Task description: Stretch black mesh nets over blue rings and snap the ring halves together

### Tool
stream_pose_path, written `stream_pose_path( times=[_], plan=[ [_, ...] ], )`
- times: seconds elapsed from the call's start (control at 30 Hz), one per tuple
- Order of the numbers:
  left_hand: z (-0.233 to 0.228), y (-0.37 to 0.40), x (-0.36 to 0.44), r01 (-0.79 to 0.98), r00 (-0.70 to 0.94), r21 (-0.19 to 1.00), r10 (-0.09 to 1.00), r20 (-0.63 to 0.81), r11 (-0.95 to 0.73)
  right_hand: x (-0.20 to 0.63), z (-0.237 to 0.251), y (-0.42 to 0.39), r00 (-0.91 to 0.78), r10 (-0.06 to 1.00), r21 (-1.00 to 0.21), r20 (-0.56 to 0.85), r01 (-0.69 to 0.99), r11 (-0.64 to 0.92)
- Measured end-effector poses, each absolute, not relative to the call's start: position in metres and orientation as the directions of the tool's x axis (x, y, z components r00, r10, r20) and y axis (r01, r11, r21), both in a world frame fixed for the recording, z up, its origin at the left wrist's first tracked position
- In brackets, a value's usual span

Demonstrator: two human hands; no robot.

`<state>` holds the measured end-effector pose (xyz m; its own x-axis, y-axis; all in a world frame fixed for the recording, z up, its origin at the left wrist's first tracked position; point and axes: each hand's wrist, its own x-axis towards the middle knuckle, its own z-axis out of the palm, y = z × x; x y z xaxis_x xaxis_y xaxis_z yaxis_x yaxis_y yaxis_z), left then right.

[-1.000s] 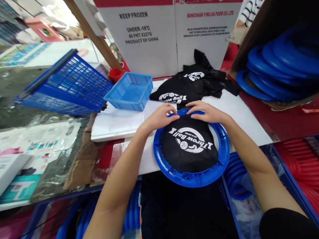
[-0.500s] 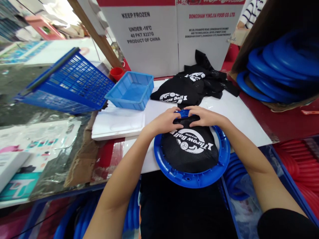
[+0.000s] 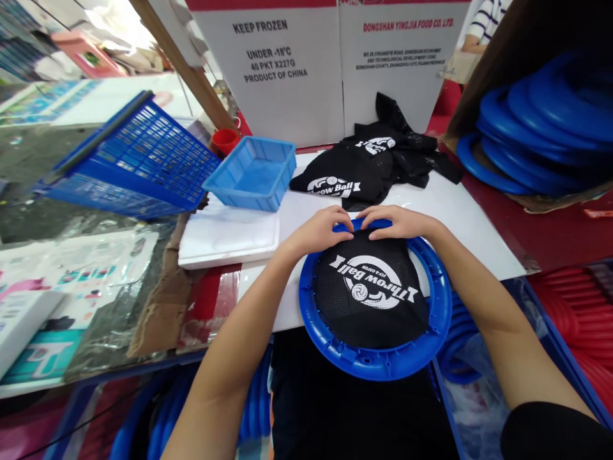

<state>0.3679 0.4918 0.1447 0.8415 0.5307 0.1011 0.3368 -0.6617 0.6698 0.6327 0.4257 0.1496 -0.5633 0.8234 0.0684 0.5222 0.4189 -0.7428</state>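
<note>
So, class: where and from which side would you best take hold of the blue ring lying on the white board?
Probably the near rim of the blue ring: it overhangs the white board, so fingers can wrap under it from the person's side. The left hand and right hand occupy the far rim, pressing the black mesh.

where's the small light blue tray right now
In the head view the light blue tray sits left of centre on the white board, between the tilted dark blue basket and the pile of black mesh nets.
</note>
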Motion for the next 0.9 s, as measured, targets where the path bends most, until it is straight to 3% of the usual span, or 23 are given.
stream_pose_path(
  times=[0.27,0.5,0.63,0.9],
  plan=[
    [0.146,0.489,0.372,0.352,0.821,0.664,0.559,0.120,-0.659,0.627,0.147,0.425,-0.488,0.868,-0.735,0.095,0.553,0.391],
    [0.147,0.491,0.373,0.461,0.748,0.749,0.662,-0.041,-0.475,0.630,0.149,0.427,-0.448,0.893,-0.753,0.043,0.572,0.324],
    [0.147,0.496,0.373,0.486,0.766,0.742,0.634,-0.107,-0.462,0.630,0.148,0.430,-0.442,0.896,-0.704,0.050,0.620,0.345],
    [0.142,0.498,0.374,0.470,0.777,0.726,0.626,-0.070,-0.502,0.631,0.145,0.432,-0.470,0.881,-0.678,0.055,0.630,0.379]
  ],
)
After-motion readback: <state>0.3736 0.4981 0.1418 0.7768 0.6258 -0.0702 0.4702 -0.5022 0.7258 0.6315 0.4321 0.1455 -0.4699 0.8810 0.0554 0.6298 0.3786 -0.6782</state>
